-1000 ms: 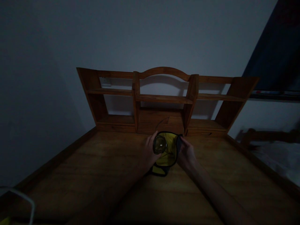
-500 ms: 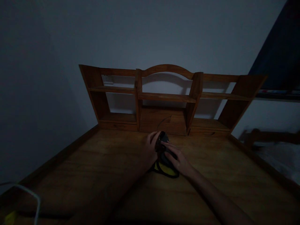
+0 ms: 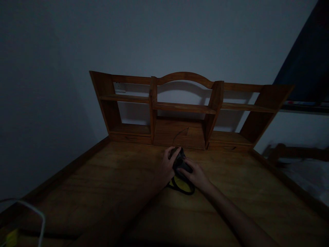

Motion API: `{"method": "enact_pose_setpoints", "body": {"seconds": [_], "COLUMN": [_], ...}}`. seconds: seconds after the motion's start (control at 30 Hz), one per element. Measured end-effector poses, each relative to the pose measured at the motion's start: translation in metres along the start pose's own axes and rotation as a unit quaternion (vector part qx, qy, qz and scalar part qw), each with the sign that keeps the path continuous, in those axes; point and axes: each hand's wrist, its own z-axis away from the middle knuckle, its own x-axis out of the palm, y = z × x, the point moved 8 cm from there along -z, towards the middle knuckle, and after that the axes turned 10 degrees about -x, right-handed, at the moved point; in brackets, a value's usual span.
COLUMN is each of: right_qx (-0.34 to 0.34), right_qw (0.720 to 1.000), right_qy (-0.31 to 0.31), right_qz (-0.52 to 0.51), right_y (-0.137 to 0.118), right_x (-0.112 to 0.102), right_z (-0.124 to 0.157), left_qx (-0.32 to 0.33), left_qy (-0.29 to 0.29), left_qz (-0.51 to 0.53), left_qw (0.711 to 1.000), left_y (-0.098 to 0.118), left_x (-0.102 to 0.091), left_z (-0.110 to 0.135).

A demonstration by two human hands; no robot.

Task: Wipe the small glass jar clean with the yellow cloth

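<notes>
A dark, partly glossy object [image 3: 183, 167], its kind unclear in the dim light, is held low over the wooden desk between both hands. My left hand [image 3: 168, 168] grips its left side, fingers curled over the top. On the right side, my right hand [image 3: 195, 174] closes around it with thumb and fingers. Just below lies a yellow piece with a black looped edge [image 3: 183, 185]; whether it is joined to the dark object I cannot tell. The fingers cover much of the dark object.
The wooden desk top [image 3: 115, 171] spreads around my hands. A wooden shelf unit [image 3: 185, 108] stands along its back, against the wall. At lower left are a white cable [image 3: 42, 219] and a yellow item [image 3: 11, 237]. A dark curtain-like cloth [image 3: 305, 51] hangs at right.
The dark object has turned, and its glossy face shows less. My left fingers have moved over its top; my right fingers have drawn back from the glossy part.
</notes>
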Motion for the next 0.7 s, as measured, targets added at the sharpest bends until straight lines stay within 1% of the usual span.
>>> {"method": "enact_pose_setpoints", "body": {"seconds": [0.17, 0.27, 0.37, 0.5, 0.7], "right_qx": [-0.013, -0.017, -0.013, -0.017, -0.02], "right_qw": [0.999, 0.998, 0.999, 0.999, 1.0], "right_qy": [0.007, 0.007, 0.001, -0.003, 0.0], "right_qz": [0.045, 0.055, 0.045, 0.03, 0.007], "right_y": [-0.013, -0.018, -0.02, -0.017, -0.005], "right_x": [-0.007, -0.009, -0.008, -0.003, 0.002], "right_z": [-0.004, -0.005, -0.004, -0.001, 0.004], "left_qx": [0.023, 0.017, 0.005, -0.002, -0.007], "left_qy": [-0.042, -0.06, -0.056, -0.024, -0.032], "left_qz": [0.025, 0.039, 0.034, 0.037, 0.041], "left_qw": [0.999, 0.997, 0.998, 0.999, 0.999], "left_y": [0.01, 0.012, 0.009, 0.005, 0.004], "left_x": [0.004, 0.005, 0.005, 0.0, -0.004], "left_z": [0.004, 0.006, 0.004, 0.0, -0.002]}}
